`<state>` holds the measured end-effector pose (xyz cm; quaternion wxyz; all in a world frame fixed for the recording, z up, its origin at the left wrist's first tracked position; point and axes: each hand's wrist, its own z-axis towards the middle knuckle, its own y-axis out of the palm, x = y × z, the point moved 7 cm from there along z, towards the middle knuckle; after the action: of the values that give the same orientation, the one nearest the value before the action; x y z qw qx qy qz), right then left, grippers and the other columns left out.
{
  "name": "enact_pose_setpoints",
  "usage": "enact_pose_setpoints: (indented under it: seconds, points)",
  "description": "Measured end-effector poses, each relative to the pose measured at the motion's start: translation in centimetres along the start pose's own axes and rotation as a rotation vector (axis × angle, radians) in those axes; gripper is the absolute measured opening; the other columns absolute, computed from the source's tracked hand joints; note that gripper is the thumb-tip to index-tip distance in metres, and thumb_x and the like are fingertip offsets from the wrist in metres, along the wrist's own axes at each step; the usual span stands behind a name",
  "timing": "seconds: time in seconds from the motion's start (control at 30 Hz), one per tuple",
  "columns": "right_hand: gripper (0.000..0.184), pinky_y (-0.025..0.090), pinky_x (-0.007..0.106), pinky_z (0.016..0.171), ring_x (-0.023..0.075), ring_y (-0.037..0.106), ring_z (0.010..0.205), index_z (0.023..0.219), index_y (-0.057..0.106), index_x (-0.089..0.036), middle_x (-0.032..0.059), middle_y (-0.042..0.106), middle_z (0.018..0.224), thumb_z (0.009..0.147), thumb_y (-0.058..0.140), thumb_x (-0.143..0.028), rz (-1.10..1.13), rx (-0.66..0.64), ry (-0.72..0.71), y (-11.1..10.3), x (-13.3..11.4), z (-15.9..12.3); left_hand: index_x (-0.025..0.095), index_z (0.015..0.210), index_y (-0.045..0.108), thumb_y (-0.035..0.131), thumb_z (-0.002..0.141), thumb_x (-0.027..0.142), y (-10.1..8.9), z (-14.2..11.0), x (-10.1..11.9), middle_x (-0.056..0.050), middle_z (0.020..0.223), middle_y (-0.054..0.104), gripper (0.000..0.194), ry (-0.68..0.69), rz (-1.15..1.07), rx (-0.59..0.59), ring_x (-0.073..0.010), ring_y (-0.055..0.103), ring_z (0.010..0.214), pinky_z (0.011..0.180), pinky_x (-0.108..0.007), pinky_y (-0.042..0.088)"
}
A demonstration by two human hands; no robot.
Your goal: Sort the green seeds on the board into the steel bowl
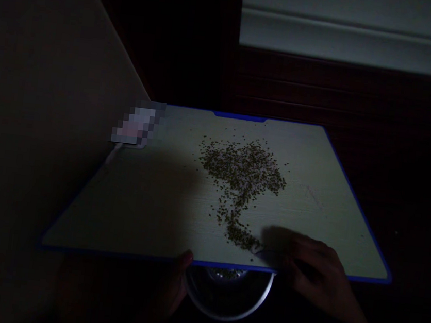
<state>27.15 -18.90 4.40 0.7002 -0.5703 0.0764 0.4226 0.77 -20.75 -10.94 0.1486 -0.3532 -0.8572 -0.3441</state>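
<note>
Small dark greenish grains, like mung beans [244, 167], lie scattered over a pale board [150, 190] with a blue rim. A narrow trail of them runs toward the near edge. My right hand [316, 266] is closed, low over the near right part of the board, on a thin spoon-like tool [263, 253] whose pale tip touches the trail's end. Dim light hides its exact shape. Below the near edge, my left hand [176, 286] is closed at the left side of a shiny metal bowl [224, 317], its thumb at the board's rim. Some grains show inside the bowl.
A blurred-out pale rectangular item [136, 126] with a white strip lies at the board's far left corner. A plain wall-like surface [45, 85] borders the left side. Dark wooden panelling [325, 86] and a pale panel [354, 40] stand behind.
</note>
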Motion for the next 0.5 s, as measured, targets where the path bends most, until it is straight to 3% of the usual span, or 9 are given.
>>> enact_pose_setpoints:
  seconds: [0.1,0.33,0.5]
  points:
    - [0.010,0.055,0.030,0.069,0.0169,0.067,0.075,0.082,0.064,-0.022,0.0018,0.068,0.077,0.087,0.057,-0.017,0.043,0.023,-0.013,-0.1,-0.1,0.0,0.018,0.097,0.077,0.084,0.060,0.029,-0.4,0.2,-0.2,-0.009,0.111,0.076,0.039,-0.003,0.009,0.005,-0.0363,0.052,0.129,0.115,-0.048,0.034]
    - [0.009,0.046,0.029,0.056,0.0161,0.061,0.065,0.076,0.061,-0.022,-0.0006,0.062,0.067,0.084,0.058,-0.019,-0.021,-0.045,-0.072,0.7,-0.9,0.2,0.021,0.106,0.075,0.083,0.065,0.024,-1.1,0.7,-0.4,-0.006,0.114,0.076,0.042,0.007,-0.059,0.008,-0.0333,0.054,0.128,0.114,-0.047,0.036]
    - [0.011,0.052,0.028,0.058,0.0165,0.067,0.068,0.079,0.065,-0.022,0.0013,0.069,0.072,0.085,0.057,-0.018,-0.026,0.015,-0.067,-0.3,-0.6,-0.2,0.019,0.100,0.077,0.083,0.066,0.026,-0.7,0.4,-0.5,-0.008,0.117,0.074,0.036,-0.036,-0.066,0.000,-0.0337,0.052,0.130,0.114,-0.046,0.035]
